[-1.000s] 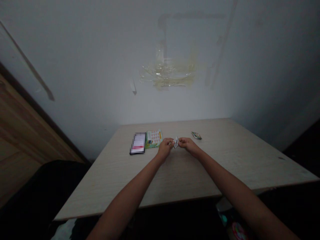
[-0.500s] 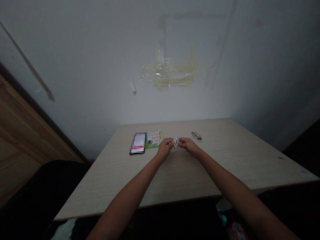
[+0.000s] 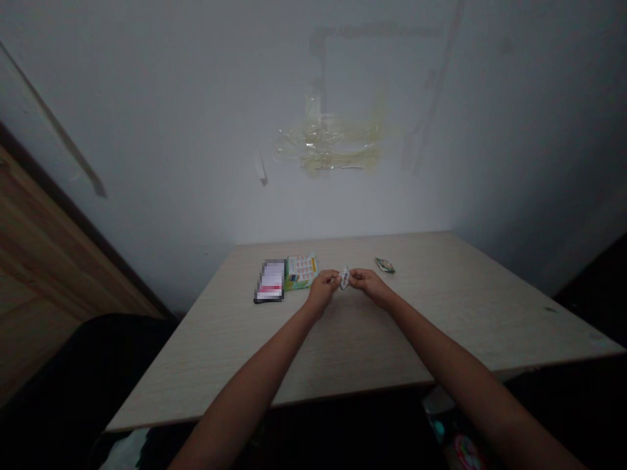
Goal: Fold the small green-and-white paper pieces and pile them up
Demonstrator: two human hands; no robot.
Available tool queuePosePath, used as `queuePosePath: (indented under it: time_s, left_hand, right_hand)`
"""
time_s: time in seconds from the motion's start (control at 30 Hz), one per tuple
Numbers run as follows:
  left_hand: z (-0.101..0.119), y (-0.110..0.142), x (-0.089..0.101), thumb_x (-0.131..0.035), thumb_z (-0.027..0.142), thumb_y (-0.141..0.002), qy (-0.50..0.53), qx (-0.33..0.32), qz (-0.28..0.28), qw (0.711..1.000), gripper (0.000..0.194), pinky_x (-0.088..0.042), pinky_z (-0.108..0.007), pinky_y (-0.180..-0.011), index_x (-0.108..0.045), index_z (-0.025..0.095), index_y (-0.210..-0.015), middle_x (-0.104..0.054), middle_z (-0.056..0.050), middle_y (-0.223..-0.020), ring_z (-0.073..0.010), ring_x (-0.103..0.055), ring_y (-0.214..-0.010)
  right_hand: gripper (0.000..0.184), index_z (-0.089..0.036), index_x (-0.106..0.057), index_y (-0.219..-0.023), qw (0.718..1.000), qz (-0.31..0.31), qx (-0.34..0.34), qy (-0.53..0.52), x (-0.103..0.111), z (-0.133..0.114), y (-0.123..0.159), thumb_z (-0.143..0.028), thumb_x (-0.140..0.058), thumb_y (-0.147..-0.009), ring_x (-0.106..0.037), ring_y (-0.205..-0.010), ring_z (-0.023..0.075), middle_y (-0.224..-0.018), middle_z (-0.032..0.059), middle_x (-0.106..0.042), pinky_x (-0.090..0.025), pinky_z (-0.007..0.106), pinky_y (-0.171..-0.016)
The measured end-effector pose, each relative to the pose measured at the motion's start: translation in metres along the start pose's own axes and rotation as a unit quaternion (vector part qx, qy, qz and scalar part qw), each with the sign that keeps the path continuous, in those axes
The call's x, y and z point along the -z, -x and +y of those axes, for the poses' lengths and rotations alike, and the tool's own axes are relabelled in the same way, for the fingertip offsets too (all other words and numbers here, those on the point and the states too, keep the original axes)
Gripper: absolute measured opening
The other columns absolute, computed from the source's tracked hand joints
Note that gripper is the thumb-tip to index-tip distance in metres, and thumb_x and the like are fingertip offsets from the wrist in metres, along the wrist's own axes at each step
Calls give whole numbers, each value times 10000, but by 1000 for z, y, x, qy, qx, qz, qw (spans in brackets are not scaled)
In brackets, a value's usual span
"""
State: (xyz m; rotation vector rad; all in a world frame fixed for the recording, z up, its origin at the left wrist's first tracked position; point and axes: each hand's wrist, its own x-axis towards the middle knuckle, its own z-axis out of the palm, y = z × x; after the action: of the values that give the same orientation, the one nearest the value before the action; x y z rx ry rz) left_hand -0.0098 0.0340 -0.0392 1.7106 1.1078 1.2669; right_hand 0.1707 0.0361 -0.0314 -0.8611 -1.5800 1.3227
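Above the far half of the table, a small folded white paper piece (image 3: 345, 278) with dark print is pinched between both hands. My left hand (image 3: 324, 287) is closed on its left edge, thumb and fingers together. On the right edge, my right hand (image 3: 368, 284) pinches it in the same way. To the right and a little farther back lies a small green-and-white folded paper piece (image 3: 385, 265), apart from the hands. A green printed booklet or card (image 3: 302, 270) lies just left of my left hand. Some fingertips are hidden behind the paper.
A phone (image 3: 271, 281) with a blurred screen lies at the left, beside the booklet. The pale wooden table (image 3: 337, 352) meets a wall (image 3: 206, 163) patched with clear tape (image 3: 337, 147). A dark covered shape (image 3: 98, 365) stands at the left, below a wooden panel (image 3: 44, 254).
Both hands stay in place with their grip on the white paper piece. Its visible face has tilted slightly back and forth. Everything on the table lies as before.
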Motion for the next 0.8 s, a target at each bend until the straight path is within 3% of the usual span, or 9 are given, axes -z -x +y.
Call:
queuePosePath:
  time_s: [0.27, 0.6, 0.7, 0.8]
  left_hand:
    - [6, 2, 3, -694, 368, -715, 74, 33, 41, 996, 216, -488, -318, -826, -735, 166, -781, -729, -62, -884, -199, -651, -869]
    - [7, 3, 3, -698, 343, -722, 65, 33, 42, 996, 223, -507, -336, -822, -751, 162, -841, -755, -97, -963, -216, -679, -876]
    - [2, 1, 4, -687, 353, -740, 41, 21, 46, 998, 229, -503, -338, -833, -754, 172, -863, -758, -90, -959, -217, -679, -888]
    - [-1, 0, 5, -680, 356, -752, 26, 18, 41, 999, 228, -496, -332, -831, -753, 180, -877, -760, -79, -944, -212, -679, -880]
  right_hand:
    - [353, -169, -664, -783, 1000, 27, 7, 13, -1, -7, 2, -501, -733, -686, -581, -755, 162, -781, 19, -672, -425, 291, -774]
    - [404, -177, -665, -937, 997, 79, 10, -19, 0, -1, 0, -413, -790, -634, -659, -790, 187, -864, 58, -725, -482, 350, -821]
    - [368, -175, -663, -945, 994, 100, 24, 21, 1, 1, -2, -376, -763, -655, -657, -796, 192, -856, 61, -719, -493, 352, -804]
    - [243, -173, -670, -916, 975, 168, 52, 138, 8, 0, -1, -330, -674, -731, -641, -811, 200, -876, 73, -708, -497, 362, -796]
